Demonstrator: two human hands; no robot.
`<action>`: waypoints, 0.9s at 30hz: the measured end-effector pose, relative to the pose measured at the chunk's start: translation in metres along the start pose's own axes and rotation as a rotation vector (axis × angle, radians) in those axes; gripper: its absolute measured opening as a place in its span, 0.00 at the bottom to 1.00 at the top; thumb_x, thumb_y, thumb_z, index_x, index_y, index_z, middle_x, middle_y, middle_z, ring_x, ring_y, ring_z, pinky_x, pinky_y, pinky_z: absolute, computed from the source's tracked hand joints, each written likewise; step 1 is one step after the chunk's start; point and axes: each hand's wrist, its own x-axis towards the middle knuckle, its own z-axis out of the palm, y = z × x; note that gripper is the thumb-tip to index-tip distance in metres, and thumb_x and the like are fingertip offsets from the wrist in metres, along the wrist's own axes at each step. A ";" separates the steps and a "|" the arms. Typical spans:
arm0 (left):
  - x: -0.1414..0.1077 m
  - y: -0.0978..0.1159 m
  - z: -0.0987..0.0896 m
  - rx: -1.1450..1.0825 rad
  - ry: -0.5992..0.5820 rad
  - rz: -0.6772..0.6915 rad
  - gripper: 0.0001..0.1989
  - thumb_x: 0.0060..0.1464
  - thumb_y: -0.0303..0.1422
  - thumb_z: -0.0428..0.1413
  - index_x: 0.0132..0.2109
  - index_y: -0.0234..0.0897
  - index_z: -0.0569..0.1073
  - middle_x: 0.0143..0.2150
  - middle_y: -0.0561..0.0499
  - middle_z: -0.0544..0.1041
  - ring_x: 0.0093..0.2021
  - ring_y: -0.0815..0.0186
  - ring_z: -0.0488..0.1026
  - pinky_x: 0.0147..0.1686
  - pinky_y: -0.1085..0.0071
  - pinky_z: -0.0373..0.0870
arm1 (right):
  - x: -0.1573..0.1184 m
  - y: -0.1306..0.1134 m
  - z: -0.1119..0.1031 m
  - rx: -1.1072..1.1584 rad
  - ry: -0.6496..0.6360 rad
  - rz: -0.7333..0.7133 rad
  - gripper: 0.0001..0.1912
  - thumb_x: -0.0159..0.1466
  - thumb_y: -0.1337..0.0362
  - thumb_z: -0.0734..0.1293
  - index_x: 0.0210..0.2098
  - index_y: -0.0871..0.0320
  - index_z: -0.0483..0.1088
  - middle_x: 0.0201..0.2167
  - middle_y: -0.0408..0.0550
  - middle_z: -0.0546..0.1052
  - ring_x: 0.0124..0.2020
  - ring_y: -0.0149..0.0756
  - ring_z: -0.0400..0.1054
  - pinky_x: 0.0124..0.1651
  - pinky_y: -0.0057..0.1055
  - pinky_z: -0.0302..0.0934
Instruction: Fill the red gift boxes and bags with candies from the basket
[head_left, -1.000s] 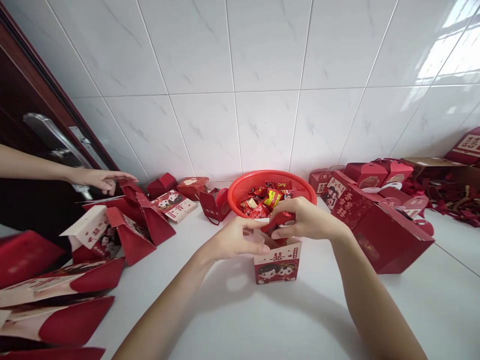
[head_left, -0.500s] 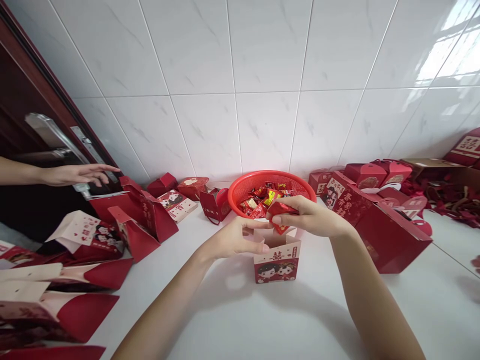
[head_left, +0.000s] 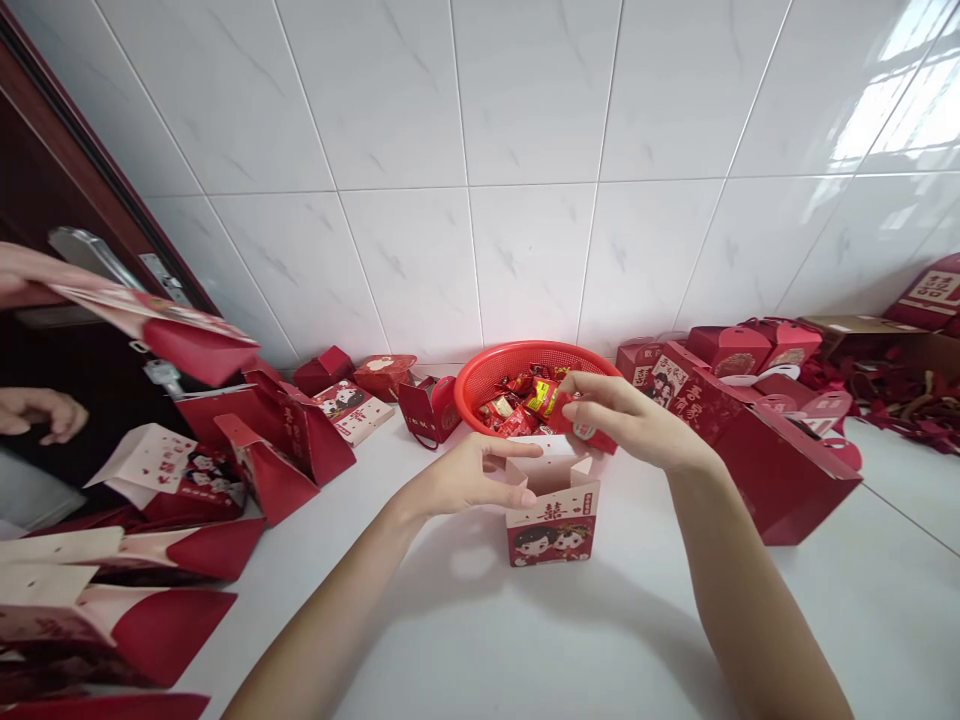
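A small upright paper gift box, red and cream with two cartoon faces, stands open at the top in front of me. My left hand grips its upper left edge, thumb at the front and fingers behind. Just behind the box's right side, my right hand has its fingers bent around a red packet with a pale round mark; the fingers partly hide it. Close behind is a red plastic basket with wrapped candies inside.
At left, another person's hand and a raised red-and-pink box are over several folded boxes. More red boxes stand on the right, beside a carton of red items. A tiled wall closes the back.
My right hand has moved slightly right and back from the box opening with the red packet. My left hand stays on the box. At left, the other person has lifted a red-and-pink box.
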 end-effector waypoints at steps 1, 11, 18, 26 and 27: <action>0.000 0.001 0.000 -0.007 -0.009 0.019 0.33 0.43 0.41 0.70 0.58 0.44 0.78 0.58 0.45 0.78 0.56 0.48 0.73 0.55 0.54 0.69 | 0.002 0.002 0.002 -0.041 -0.032 -0.014 0.11 0.67 0.55 0.65 0.33 0.57 0.66 0.25 0.41 0.70 0.25 0.29 0.62 0.27 0.28 0.56; -0.001 0.003 0.001 -0.080 -0.095 0.063 0.25 0.48 0.39 0.68 0.54 0.40 0.81 0.40 0.51 0.82 0.44 0.58 0.76 0.46 0.65 0.71 | 0.001 0.002 0.017 -0.434 -0.255 -0.022 0.06 0.64 0.66 0.67 0.39 0.57 0.77 0.33 0.45 0.80 0.32 0.33 0.71 0.34 0.29 0.63; 0.001 -0.006 -0.001 -0.005 -0.018 -0.004 0.34 0.44 0.43 0.70 0.60 0.43 0.76 0.47 0.49 0.83 0.50 0.52 0.76 0.51 0.60 0.71 | -0.011 -0.008 -0.002 -0.394 0.062 -0.098 0.10 0.66 0.57 0.68 0.40 0.56 0.78 0.39 0.49 0.82 0.40 0.40 0.76 0.43 0.35 0.70; 0.002 -0.004 0.006 -0.069 -0.028 0.153 0.28 0.52 0.45 0.65 0.58 0.39 0.78 0.58 0.44 0.79 0.62 0.48 0.71 0.61 0.52 0.67 | -0.014 0.003 -0.023 -0.418 0.175 -0.064 0.17 0.64 0.48 0.69 0.40 0.56 0.78 0.40 0.51 0.81 0.41 0.43 0.76 0.44 0.38 0.70; 0.002 -0.004 0.006 -0.050 -0.031 0.191 0.27 0.52 0.44 0.66 0.57 0.40 0.79 0.58 0.44 0.78 0.63 0.47 0.71 0.62 0.52 0.66 | -0.014 0.008 -0.023 -0.442 0.153 -0.045 0.17 0.63 0.48 0.69 0.41 0.56 0.78 0.42 0.51 0.81 0.43 0.43 0.76 0.44 0.38 0.70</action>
